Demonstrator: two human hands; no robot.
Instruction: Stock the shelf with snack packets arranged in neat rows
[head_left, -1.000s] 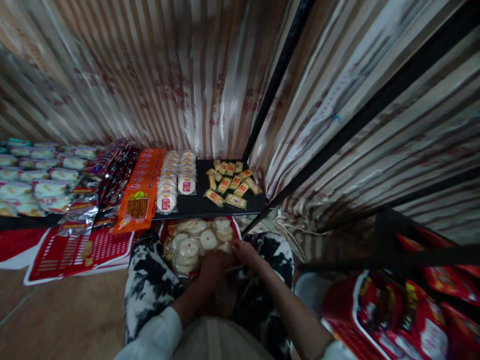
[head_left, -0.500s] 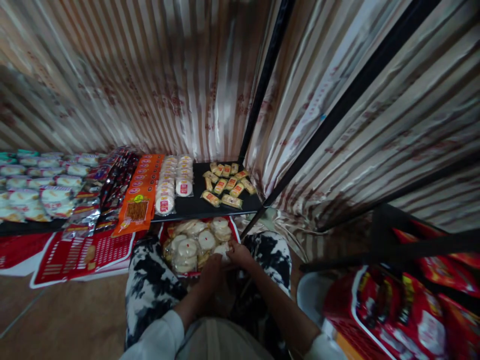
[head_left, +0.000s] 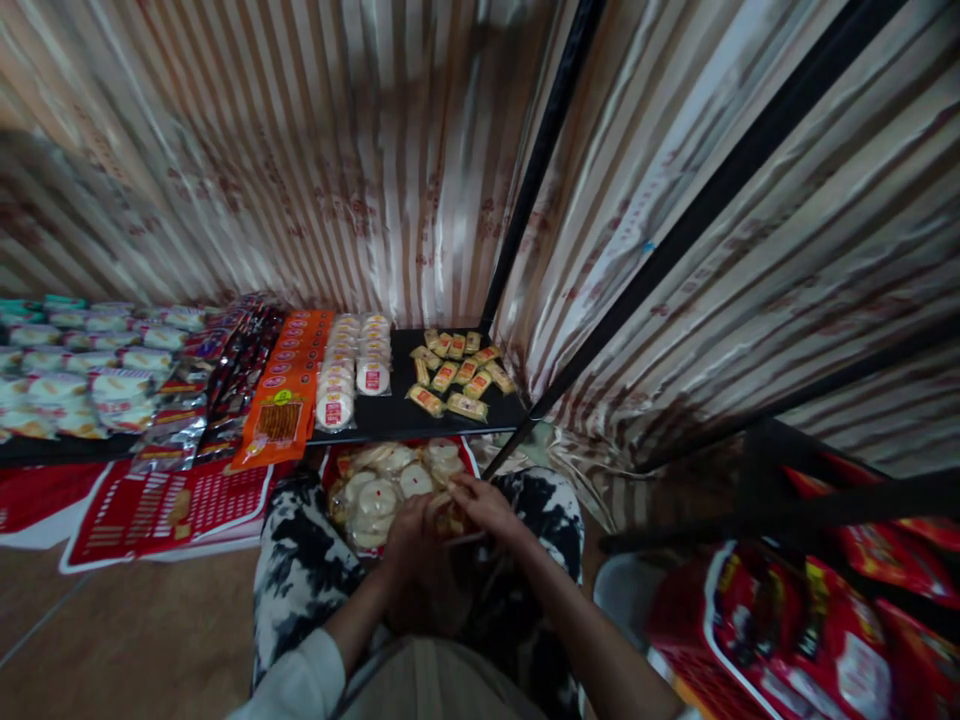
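Note:
My left hand (head_left: 409,535) and my right hand (head_left: 484,507) are close together over the near edge of a red basket (head_left: 474,462) between my knees. Both are closed around a small wrapped snack packet (head_left: 448,518), whose visible side looks reddish and yellow; its print is too blurred to read. The left fingers grip its left edge, while the right thumb and fingers pinch its upper right. Pale round wrapped crackers (head_left: 376,497) fill the basket beyond my hands. Part of the basket is hidden by my hands and the shelf.
On a black shelf (head_left: 390,425) lie small yellow packets (head_left: 466,375), rows of white round packs (head_left: 335,400), an orange bag (head_left: 281,400) and white packs (head_left: 124,400). Black poles (head_left: 592,365) slant by a striped curtain. Red snack bags (head_left: 840,625) fill a basket at right.
A pale packet showed between my hands earlier; now a reddish and yellow surface shows there. My left hand has shifted left and the hands are slightly farther apart. The view has moved slightly.

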